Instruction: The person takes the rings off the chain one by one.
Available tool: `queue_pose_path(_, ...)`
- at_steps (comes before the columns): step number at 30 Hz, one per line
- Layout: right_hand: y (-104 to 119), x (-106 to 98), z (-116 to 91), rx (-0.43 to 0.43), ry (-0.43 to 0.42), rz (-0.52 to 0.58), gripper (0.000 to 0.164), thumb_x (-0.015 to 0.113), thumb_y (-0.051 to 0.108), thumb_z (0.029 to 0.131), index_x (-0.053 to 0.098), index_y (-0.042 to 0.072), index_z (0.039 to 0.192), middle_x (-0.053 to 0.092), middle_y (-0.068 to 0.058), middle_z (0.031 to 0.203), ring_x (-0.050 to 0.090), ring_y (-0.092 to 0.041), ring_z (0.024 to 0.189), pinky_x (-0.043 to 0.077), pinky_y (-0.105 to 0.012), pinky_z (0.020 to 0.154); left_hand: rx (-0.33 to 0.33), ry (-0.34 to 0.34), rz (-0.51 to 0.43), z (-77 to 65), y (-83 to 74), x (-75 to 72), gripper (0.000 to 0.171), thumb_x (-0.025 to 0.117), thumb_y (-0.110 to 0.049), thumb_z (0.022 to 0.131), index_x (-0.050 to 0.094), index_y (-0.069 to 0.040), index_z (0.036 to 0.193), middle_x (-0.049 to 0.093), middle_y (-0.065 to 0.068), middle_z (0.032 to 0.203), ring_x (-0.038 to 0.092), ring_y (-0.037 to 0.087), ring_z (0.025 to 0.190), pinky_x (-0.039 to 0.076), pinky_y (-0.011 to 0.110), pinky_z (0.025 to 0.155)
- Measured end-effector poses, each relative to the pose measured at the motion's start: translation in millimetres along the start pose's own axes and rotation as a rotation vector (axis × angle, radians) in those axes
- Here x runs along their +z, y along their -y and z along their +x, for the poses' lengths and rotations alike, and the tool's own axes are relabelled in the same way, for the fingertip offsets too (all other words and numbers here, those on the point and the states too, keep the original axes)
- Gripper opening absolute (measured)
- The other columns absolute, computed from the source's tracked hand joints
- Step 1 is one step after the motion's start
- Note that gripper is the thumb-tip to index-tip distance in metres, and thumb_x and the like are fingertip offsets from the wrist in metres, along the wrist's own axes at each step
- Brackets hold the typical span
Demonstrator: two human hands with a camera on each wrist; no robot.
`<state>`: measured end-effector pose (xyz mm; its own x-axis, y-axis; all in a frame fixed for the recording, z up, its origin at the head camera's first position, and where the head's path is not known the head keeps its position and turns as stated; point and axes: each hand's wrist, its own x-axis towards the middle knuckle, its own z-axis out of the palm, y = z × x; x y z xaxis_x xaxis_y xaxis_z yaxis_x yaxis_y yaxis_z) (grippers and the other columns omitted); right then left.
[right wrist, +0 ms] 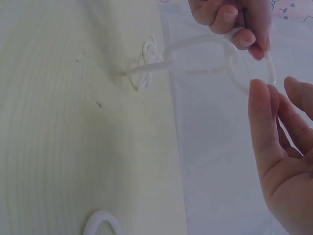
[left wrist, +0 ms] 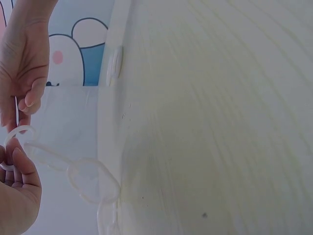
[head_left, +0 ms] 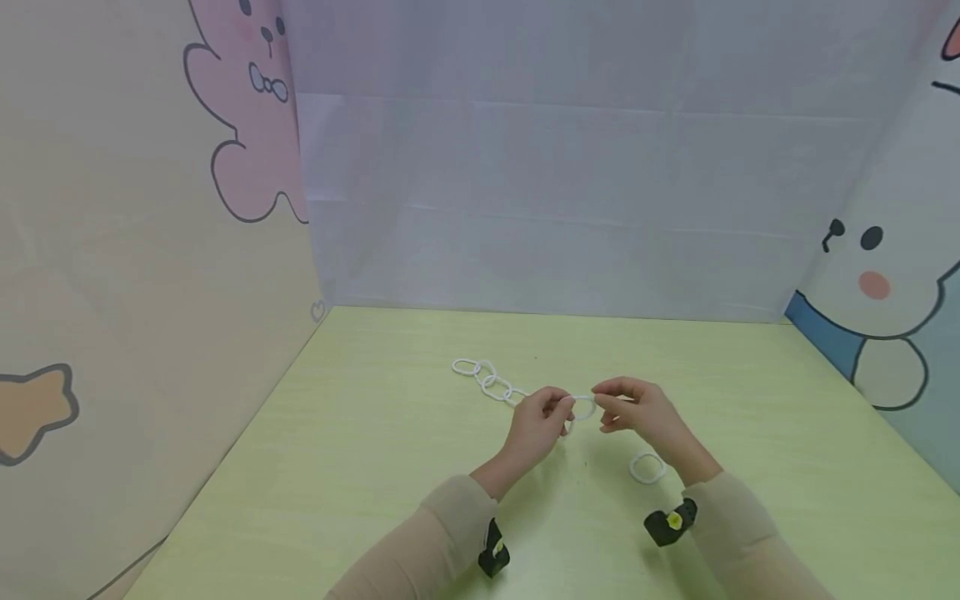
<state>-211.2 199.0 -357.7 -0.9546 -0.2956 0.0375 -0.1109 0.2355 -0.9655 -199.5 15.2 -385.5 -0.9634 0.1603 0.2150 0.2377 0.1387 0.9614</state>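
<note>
My left hand (head_left: 536, 425) pinches a white oval chain link (head_left: 583, 407) between thumb and fingers, a little above the table. From the other side, my right hand (head_left: 641, 412) holds the link's right edge at its thumb and fingertips. In the right wrist view, the link (right wrist: 273, 68) spans the two hands, and another link (right wrist: 203, 39) hangs through it. The joined white chain (head_left: 495, 387) runs from behind my left hand to the far left on the table. Part of it is hidden by that hand.
A loose white ring (head_left: 647, 468) lies on the pale yellow-green table (head_left: 337, 467), near my right wrist. A whitish sheet (head_left: 562, 208) hangs behind the table. Cartoon-printed panels (head_left: 150, 292) stand on both sides. Each wrist carries a small black camera (head_left: 671, 522).
</note>
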Motion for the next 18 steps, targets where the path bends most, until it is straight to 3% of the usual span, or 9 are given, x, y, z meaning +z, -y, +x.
queue_pose_path(5,0.0,0.8,0.2,0.015,0.005,0.008,0.034,0.059,0.016,0.091,0.054,-0.011,0.112,0.056,-0.025,0.095,0.06,-0.021,0.069,0.053,-0.034,0.068,-0.008,-0.004,-0.006,-0.7,-1.6,0.8,0.015,0.054,-0.015,0.094,0.062,-0.002,0.093,0.06,0.001,0.073,0.053,0.007,0.056,0.043,0.018,0.049)
queue_pose_path(18,-4.9,6.2,1.9,0.039,0.028,0.056,0.038,0.061,0.016,0.091,0.052,-0.013,0.113,0.058,-0.018,0.093,0.059,-0.018,0.07,0.053,-0.033,0.069,0.002,-0.012,0.001,-1.1,-1.9,1.6,0.014,0.055,-0.015,0.094,0.062,-0.003,0.091,0.059,-0.002,0.071,0.052,0.006,0.055,0.042,0.019,0.048)
